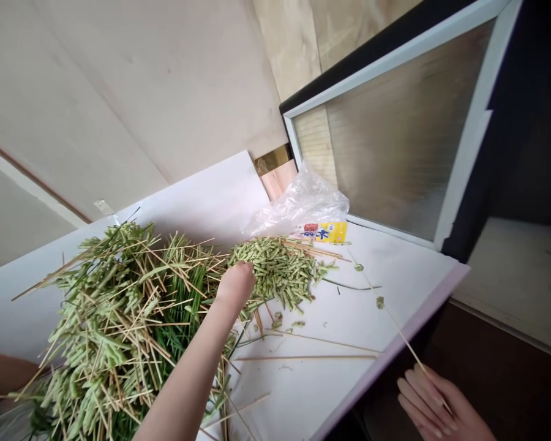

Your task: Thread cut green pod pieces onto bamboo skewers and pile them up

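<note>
Pinching a thin bamboo skewer (395, 321) between fingers (417, 392) held close together, the right hand (434, 404) sits just off the white table (330, 318), skewer angling up across it. The left hand (234, 285) digs into the green stalk heap (119, 306) on the table, fingers buried, so can't tell their grip.

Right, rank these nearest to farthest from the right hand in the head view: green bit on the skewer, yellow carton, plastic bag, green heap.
From the right hand:
1. Green bit, on the skewer, right
2. Yellow carton, back of the board
3. Plastic bag, behind the carton
4. Green heap, far left
</note>
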